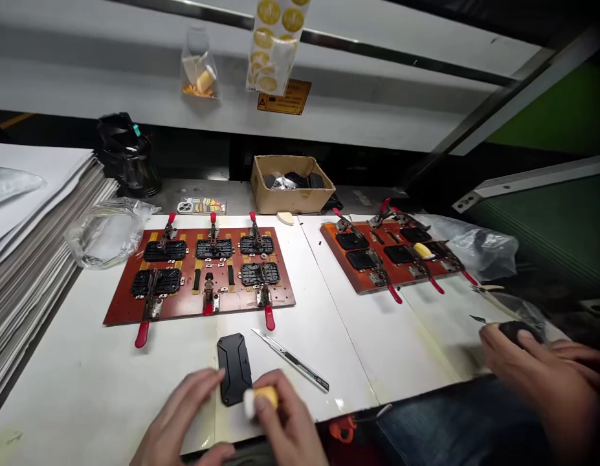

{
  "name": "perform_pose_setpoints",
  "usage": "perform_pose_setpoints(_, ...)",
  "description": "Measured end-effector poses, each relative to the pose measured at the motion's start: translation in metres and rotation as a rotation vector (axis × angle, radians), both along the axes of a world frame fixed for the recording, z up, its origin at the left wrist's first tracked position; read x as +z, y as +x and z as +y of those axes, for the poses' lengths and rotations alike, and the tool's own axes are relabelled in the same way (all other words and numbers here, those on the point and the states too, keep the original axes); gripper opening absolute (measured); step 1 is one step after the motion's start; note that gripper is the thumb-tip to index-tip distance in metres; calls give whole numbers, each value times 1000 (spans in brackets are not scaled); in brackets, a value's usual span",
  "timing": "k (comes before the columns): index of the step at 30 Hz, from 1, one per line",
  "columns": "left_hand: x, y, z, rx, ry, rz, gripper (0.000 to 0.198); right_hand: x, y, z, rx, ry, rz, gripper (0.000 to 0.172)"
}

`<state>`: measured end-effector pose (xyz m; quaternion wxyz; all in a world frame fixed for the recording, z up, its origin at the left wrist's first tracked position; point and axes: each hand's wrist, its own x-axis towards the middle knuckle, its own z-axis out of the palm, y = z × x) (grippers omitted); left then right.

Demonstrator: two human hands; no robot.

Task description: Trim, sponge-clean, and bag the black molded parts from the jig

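A black plastic cover (234, 366) with grooved lines and corner holes lies flat on the white table in front of me. My left hand (180, 417) is open, its fingertips at the cover's left edge and the thumb apart. In my right hand (290, 417) is a small yellow-and-white sponge (263, 398), pinched by thumb and fingers beside the cover's lower right corner. To the right of the cover lies a craft knife (294, 362), its blade pointing away from me. Beyond it sits a red-brown clamp board (178, 307) with several black plastic parts under red-handled clamps.
At right, a co-worker's hands (537, 369) hold a black part, near a second clamp board (360, 281) and pliers (488, 298). A cardboard box (292, 200), a phone (201, 206) and a sponge piece (285, 219) are at the back. Stacked sheets (42, 259) rise at left.
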<state>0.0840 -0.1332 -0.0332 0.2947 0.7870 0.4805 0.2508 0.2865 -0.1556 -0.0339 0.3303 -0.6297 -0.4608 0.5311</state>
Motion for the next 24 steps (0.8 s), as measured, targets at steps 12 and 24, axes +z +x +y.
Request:
perform_pose_setpoints(12, -42, 9, 39, -110, 112, 211, 95, 18, 5, 40, 353, 207, -576, 37)
perform_pose_setpoints(24, -34, 17, 40, -66, -3, 204, 92, 14, 1, 38, 421, 208, -671, 45)
